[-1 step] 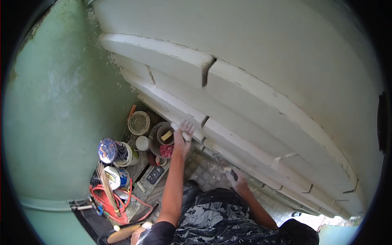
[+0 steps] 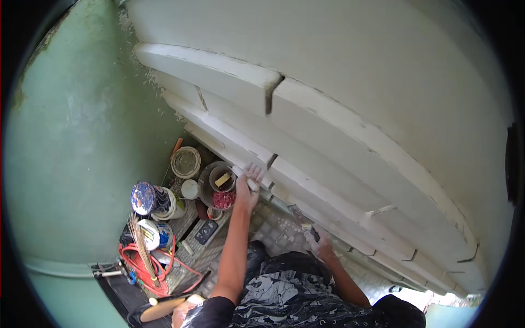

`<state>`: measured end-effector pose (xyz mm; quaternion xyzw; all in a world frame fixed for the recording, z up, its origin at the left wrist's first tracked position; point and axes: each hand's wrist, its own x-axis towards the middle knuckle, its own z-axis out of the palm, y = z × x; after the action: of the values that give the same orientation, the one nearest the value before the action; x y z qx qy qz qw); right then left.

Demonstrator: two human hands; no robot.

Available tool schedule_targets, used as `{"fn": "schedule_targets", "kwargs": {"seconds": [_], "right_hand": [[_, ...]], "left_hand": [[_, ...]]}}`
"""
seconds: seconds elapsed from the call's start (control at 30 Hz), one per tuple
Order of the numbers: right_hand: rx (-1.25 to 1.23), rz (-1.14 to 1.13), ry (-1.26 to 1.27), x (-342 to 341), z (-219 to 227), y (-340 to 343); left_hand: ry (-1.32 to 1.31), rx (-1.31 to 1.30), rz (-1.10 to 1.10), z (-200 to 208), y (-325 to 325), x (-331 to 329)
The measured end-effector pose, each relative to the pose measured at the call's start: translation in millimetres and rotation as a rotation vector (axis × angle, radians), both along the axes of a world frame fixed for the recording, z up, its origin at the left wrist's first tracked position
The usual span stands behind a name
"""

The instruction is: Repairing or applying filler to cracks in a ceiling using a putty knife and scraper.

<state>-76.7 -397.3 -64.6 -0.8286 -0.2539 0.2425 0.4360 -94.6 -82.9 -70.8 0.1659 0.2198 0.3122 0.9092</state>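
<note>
My left hand (image 2: 250,185) is raised beside the lower white ledges. Its fingers are partly spread, and it holds a long white piece, coated or made of pale material, whose kind I cannot make out. My right hand (image 2: 322,245), dusted white, grips the dark handle of a putty knife (image 2: 299,216). The knife's flat, smeared blade points up and left, close to the lowest ledge; whether it touches is unclear. Stepped white ledges (image 2: 328,117) with dark notches run across the wall in front of me.
At left, a plank platform (image 2: 188,247) carries paint buckets (image 2: 143,198), a lidded tub (image 2: 186,162), a grey basin (image 2: 205,186) with a yellow block and pink stuff, a coiled red hose (image 2: 128,254) and a bundle of sticks (image 2: 143,249). A green wall (image 2: 82,142) closes that side.
The putty knife's blade has turned and shows more clearly, its handle shifted slightly. My left hand has moved a little to the right with the white piece.
</note>
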Motion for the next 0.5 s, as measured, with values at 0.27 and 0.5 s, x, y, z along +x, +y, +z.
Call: {"fn": "schedule_targets", "kwargs": {"seconds": [0.27,0.5], "right_hand": [[0.150,0.113,-0.275,39.2,-29.6,-92.0],[0.266,0.210,-0.038,52.4,-32.7,-119.6]], "left_hand": [[0.192,0.047,0.003,5.0,-137.0,16.6],[0.118,-0.059,-0.058,14.7,-211.5,12.6]]}}
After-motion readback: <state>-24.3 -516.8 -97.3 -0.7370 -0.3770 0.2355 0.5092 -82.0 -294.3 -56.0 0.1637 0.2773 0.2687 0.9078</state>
